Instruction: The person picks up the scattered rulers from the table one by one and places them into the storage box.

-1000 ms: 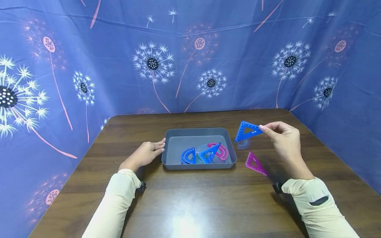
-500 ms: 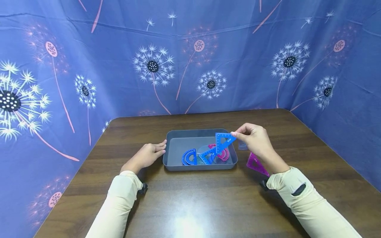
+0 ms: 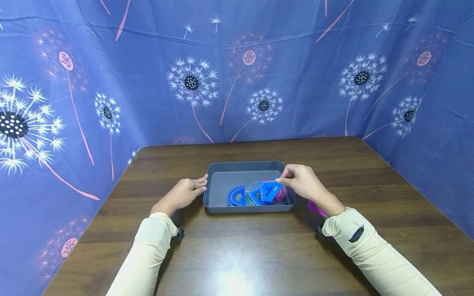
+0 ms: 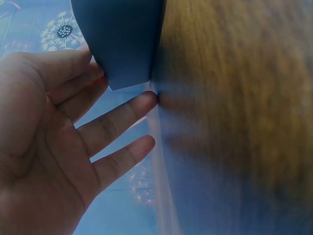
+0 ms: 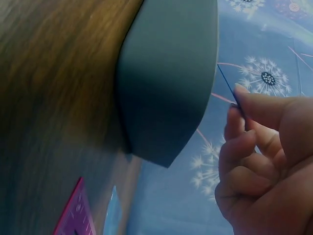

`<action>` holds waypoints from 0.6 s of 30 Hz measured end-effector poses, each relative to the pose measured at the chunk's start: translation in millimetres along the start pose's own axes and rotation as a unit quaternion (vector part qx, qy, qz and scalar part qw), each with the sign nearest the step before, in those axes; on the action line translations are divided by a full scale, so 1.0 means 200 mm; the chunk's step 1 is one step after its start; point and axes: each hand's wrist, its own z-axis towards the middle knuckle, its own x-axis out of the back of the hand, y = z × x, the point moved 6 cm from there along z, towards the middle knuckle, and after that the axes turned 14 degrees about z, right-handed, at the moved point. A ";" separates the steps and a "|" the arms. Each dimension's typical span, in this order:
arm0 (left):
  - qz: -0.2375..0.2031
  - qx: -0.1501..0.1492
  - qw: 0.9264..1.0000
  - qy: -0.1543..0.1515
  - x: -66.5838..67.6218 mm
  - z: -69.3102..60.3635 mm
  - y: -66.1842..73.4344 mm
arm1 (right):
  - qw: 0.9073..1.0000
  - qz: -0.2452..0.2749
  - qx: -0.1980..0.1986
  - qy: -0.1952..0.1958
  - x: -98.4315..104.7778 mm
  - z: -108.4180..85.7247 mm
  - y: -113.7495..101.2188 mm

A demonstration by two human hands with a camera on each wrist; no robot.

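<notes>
A grey tray [image 3: 222, 209] stands mid-table with a blue protractor [image 3: 235, 196], a blue set square [image 3: 254, 196] and a pink protractor [image 3: 281, 194] inside. Over its right part, my right hand [image 3: 305, 183] pinches another blue set square [image 3: 269, 191] between thumb and fingertips; in the right wrist view this set square [image 5: 228, 84] shows edge-on above the tray wall. At the tray's left end my left hand [image 3: 179, 194] touches the wall with its fingers fairly straight, as the left wrist view of the hand [image 4: 63, 117] also shows.
On the table right of the tray lies a pink set square [image 3: 316, 208], partly hidden by my right wrist. In the right wrist view a clear bluish piece [image 5: 112, 213] lies beside the pink set square [image 5: 78, 213]. A patterned blue cloth [image 3: 229, 82] hangs behind the table.
My right hand has carried the blue set square leftward from beside the tray and lowered it over the tray's right part. The left hand stays at the tray's left end.
</notes>
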 end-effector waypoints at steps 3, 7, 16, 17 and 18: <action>-0.002 -0.002 1.000 0.000 0.00 0.00 0.00 | 1.000 -0.027 -0.005 -0.015 0.00 -0.01 0.02; -0.005 0.000 1.000 -0.004 0.00 0.00 0.01 | 0.998 -0.054 -0.002 -0.041 -0.01 -0.03 0.04; -0.003 0.000 1.000 -0.008 0.00 0.00 0.00 | 0.989 -0.055 0.037 -0.135 -0.08 -0.11 0.07; -0.002 0.001 1.000 -0.008 0.00 -0.01 0.00 | 0.987 -0.054 0.038 -0.144 -0.09 -0.11 0.07; -0.003 0.002 1.000 -0.008 0.00 -0.01 0.00 | 0.986 -0.053 0.042 -0.153 -0.10 -0.11 0.07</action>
